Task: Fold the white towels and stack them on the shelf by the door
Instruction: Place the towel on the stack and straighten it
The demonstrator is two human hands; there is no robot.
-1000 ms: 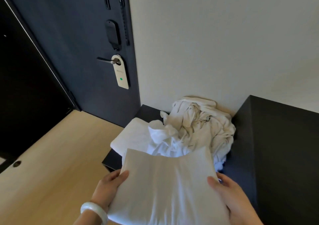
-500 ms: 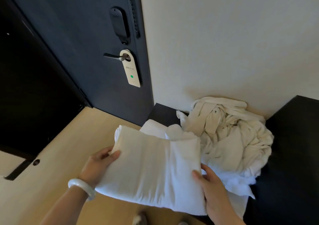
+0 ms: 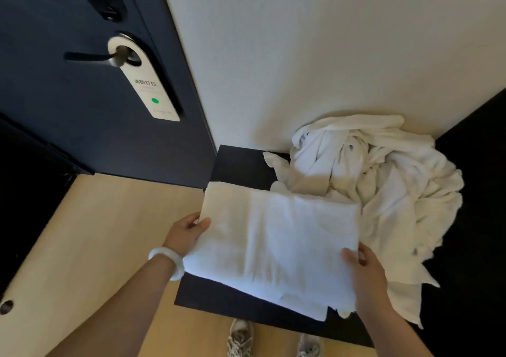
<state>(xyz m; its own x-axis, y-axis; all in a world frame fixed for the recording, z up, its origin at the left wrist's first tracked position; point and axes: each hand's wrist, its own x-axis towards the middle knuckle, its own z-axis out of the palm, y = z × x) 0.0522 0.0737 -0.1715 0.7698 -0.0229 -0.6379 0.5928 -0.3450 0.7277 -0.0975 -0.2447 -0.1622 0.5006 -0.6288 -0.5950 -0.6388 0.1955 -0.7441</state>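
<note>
Holding the folded towel (image 3: 273, 241) by its two ends. Pinching the left edge with the left hand (image 3: 189, 232), thumb on top, fingers tucked beneath; gripping the near right corner with the right hand (image 3: 365, 271) the same way, thumb above, fingers hidden under the cloth. Carried a second ago flat and close to the body, in front of the heap of unfolded towels (image 3: 388, 187); swung half a second ago out past the left edge of the shelf (image 3: 238, 162), above the floor (image 3: 109, 233); brought now down and in over the front left part of the shelf, beside the door (image 3: 82, 137). Spread across that front left corner, overhanging the left edge a little, with the far right corner just beside the heap piled at the back right against the wall (image 3: 301, 55). Cannot tell whether already resting or just above the surface; no sight of the earlier folded towel here, presumably covered. Judged as the setting-down step: one more towel about to join the stack. Next, probably: releasing both hands and squaring the edges. Plenty left in the heap, so well short of done.
</note>
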